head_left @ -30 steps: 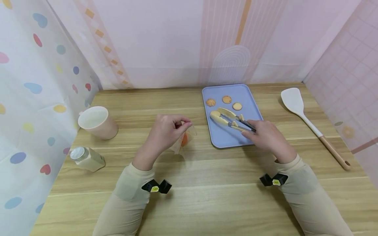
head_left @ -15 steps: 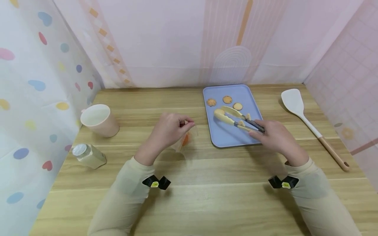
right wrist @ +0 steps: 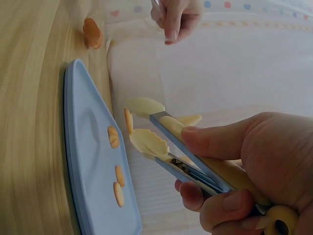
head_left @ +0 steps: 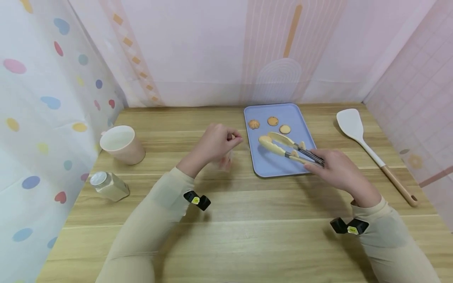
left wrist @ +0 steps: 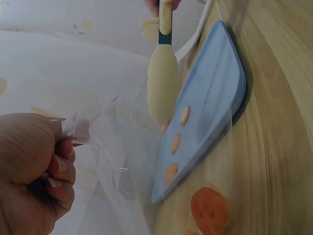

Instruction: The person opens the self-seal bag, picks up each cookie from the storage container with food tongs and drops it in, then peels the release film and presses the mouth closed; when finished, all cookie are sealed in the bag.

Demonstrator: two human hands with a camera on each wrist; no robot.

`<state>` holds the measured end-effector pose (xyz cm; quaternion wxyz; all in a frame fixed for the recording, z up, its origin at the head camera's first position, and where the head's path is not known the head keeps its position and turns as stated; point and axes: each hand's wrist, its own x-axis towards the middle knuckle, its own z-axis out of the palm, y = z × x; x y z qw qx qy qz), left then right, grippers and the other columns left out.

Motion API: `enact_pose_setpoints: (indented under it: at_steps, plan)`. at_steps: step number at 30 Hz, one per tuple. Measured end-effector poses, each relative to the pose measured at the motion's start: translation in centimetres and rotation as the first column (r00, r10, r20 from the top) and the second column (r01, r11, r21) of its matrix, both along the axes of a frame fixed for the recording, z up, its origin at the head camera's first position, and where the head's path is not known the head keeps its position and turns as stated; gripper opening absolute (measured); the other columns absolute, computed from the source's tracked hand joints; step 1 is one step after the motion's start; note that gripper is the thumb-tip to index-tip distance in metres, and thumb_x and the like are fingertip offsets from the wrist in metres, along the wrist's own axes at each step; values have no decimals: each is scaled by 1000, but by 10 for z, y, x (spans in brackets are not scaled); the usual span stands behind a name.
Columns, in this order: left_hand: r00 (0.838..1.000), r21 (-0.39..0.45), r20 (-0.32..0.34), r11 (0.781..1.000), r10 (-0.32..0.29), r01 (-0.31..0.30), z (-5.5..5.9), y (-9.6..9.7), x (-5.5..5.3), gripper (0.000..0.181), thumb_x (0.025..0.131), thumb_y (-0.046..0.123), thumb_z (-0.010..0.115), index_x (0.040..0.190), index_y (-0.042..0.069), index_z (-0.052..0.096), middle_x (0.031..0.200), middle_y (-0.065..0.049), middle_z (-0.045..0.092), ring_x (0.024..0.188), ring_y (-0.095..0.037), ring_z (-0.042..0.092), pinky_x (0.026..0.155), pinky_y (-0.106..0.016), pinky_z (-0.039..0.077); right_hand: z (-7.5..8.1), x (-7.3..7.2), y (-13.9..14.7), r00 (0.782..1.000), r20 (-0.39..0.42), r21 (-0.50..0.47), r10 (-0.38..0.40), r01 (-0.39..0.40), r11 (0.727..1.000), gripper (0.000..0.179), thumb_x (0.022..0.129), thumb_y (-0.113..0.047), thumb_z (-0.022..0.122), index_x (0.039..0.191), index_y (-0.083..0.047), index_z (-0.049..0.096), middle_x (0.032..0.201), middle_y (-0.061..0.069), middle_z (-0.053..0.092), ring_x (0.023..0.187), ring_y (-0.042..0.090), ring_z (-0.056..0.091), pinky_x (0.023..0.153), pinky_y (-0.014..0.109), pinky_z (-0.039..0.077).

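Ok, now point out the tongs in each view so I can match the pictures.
Head: tongs right of centre, their tips over the blue tray.
Left wrist: tongs in the upper middle, tips pointing down.
Right wrist: tongs slanting from about the centre to the lower right, tips toward the left.
Shared landmark: the blue tray, visible in all three.

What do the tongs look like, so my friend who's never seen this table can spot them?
Find the blue tray on the wooden table. Held above it by the person's right hand are the tongs, with metal arms and pale yellow, wavy-edged tips. Unlike the white spatula lying to the tray's right, they have two arms, with a cookie between the tips.
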<state>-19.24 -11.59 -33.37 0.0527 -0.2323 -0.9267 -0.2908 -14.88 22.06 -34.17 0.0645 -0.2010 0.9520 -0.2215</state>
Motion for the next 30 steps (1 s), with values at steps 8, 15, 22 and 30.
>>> enact_pose_setpoints:
  at_steps: [8,15,22,30]
  plan:
    - [999,-37,42,999,26,-25,3,7,-15,18,91,24,68,87,9,76,64,4,64,52,-8,50,49,-23,39,-4,5,9,998,-64,-18,16,-17,1000,53,92,-33,65,129,5,57,75,7,56,59,17,43,55,32,36]
    - [998,-46,53,998,39,-37,4,7,-22,16,91,23,68,87,10,76,58,4,62,54,-10,52,53,-24,41,2,20,13,999,-25,-49,36,-38,998,57,92,-35,65,133,3,54,62,-1,43,45,8,32,45,27,34]
    - [996,-57,75,997,51,-47,1,7,-28,17,91,24,67,88,10,77,64,4,65,56,-10,54,54,-24,43,13,37,11,998,9,-83,60,-59,995,59,92,-37,65,136,0,52,59,-4,36,40,4,29,41,25,34]
    - [995,-64,84,997,56,-51,1,6,-30,16,91,24,68,88,10,77,64,3,65,59,-12,56,55,-25,44,23,50,-1,990,-47,-90,132,-136,987,54,92,-36,65,134,-3,56,71,-4,49,46,3,36,47,24,37]
